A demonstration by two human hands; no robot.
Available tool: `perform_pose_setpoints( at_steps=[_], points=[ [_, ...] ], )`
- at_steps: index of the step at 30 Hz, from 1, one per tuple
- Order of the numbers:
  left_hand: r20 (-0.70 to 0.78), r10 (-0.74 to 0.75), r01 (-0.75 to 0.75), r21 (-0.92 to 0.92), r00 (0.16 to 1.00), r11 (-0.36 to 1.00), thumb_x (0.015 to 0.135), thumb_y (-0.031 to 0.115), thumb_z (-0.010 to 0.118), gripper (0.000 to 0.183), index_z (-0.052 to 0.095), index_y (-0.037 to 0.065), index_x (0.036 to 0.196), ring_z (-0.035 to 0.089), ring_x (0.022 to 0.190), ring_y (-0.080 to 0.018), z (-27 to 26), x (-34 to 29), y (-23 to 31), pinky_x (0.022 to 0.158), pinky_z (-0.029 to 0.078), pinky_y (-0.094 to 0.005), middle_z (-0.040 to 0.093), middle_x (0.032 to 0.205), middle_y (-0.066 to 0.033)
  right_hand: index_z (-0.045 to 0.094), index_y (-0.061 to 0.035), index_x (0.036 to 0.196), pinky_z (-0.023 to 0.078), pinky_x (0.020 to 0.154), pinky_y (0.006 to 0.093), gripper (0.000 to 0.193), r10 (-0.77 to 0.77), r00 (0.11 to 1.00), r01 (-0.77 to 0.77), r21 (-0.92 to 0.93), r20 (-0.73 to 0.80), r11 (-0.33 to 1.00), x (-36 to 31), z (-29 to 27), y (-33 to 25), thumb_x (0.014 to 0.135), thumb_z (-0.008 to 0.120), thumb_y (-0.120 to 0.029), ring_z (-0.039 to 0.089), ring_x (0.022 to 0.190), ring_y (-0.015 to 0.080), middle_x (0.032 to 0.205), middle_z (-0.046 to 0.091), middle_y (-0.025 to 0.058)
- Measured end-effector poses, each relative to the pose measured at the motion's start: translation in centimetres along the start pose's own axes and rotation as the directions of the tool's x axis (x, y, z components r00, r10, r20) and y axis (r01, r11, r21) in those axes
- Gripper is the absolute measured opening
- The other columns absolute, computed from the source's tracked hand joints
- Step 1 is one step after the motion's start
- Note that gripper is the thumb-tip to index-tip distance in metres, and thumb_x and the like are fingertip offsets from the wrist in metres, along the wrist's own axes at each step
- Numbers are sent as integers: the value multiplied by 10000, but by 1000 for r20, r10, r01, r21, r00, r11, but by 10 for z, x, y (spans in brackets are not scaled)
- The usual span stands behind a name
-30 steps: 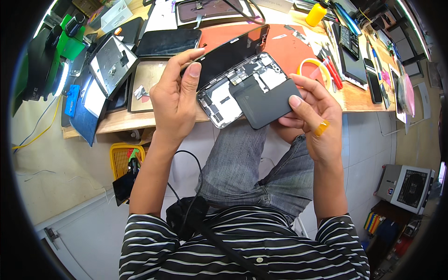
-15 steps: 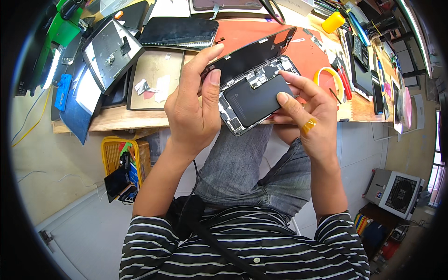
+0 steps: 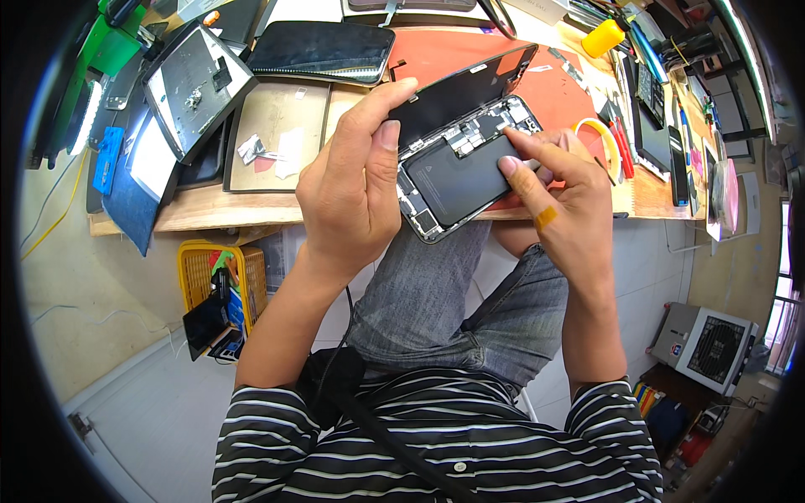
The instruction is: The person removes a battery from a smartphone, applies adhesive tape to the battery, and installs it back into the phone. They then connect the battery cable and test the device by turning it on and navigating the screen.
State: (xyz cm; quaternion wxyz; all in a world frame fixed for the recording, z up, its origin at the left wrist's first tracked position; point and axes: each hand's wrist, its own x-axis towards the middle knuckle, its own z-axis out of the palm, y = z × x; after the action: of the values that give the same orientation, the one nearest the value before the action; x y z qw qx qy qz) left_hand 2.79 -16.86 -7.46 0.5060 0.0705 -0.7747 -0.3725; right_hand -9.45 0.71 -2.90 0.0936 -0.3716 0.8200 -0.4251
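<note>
An opened smartphone point(image 3: 461, 180) is held up above the table's near edge, its black battery and circuit board exposed. The display panel point(image 3: 457, 94) stands tilted up along the phone's far long side. My left hand point(image 3: 356, 176) is closed on the phone's left end, with thumb and index finger by the raised panel. My right hand point(image 3: 566, 180) is at the right part of the phone, thumb over the battery and index fingertip near the board. Whether the right hand pinches a small part there is hidden. A piece of amber tape point(image 3: 547, 218) sticks to its thumb.
An orange-red mat point(image 3: 436, 52) covers the table beyond the phone. To the right are a yellow tape roll point(image 3: 619, 151), red-handled tools point(image 3: 622, 142) and a yellow bottle point(image 3: 602, 38). A shallow tray point(image 3: 239, 172) and a black tablet-like device point(image 3: 323, 52) lie left. A yellow basket point(image 3: 191, 272) stands below.
The phone and both hands have shifted slightly right in the view. My right thumb and index finger have moved a little over the battery and board. The left hand keeps its hold.
</note>
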Motion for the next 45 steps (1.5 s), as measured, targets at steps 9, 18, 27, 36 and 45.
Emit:
perform_pose_setpoints(
  at_steps=[9, 18, 27, 36, 45],
  points=[
    [29, -7, 6, 26, 1000, 1000, 995, -24, 572, 261, 628, -41, 1249, 738, 954, -262, -3, 1, 3, 813, 556, -298, 724, 1128, -185, 759, -18, 1093, 413, 617, 292, 255, -76, 996, 73, -75, -39, 995, 1, 0, -4, 839, 759, -39, 462, 599, 129, 802, 578, 76],
    [5, 53, -53, 10, 999, 999, 991, -31, 579, 256, 628, -47, 1242, 740, 938, -258, -1, 1, 0, 804, 559, -300, 728, 1128, -186, 775, -58, 1083, 332, 539, 205, 264, -189, 980, 193, -83, 57, 978, 6, -5, -12, 850, 689, 33, 442, 676, 45, 910, 581, 36],
    [9, 54, -53, -9, 999, 999, 997, -29, 573, 251, 626, -51, 1242, 741, 941, -262, -1, 2, 0, 819, 559, -303, 728, 1117, -190, 785, -84, 1071, 471, 633, 313, 301, -307, 935, 340, -200, 177, 919, 15, 0, -12, 788, 701, -24, 590, 782, 204, 886, 574, 90],
    [218, 113, -123, 34, 969, 992, 889, -17, 684, 404, 625, -8, 1289, 650, 1130, -329, -16, -4, 1, 932, 539, -372, 586, 1305, -231, 770, -82, 1096, 463, 674, 327, 324, -296, 931, 338, -202, 214, 919, 13, 3, -12, 774, 747, -59, 585, 792, 219, 885, 578, 83],
    [422, -176, 147, 101, 889, 984, 640, 205, 944, 856, 558, 23, 1382, 588, 1181, -337, -27, -3, 33, 1018, 474, -402, 576, 1357, -175, 700, -44, 1145, 493, 797, 370, 395, -290, 931, 348, -302, 220, 888, 14, -38, -7, 779, 812, -144, 638, 901, 280, 969, 637, 114]
  ],
)
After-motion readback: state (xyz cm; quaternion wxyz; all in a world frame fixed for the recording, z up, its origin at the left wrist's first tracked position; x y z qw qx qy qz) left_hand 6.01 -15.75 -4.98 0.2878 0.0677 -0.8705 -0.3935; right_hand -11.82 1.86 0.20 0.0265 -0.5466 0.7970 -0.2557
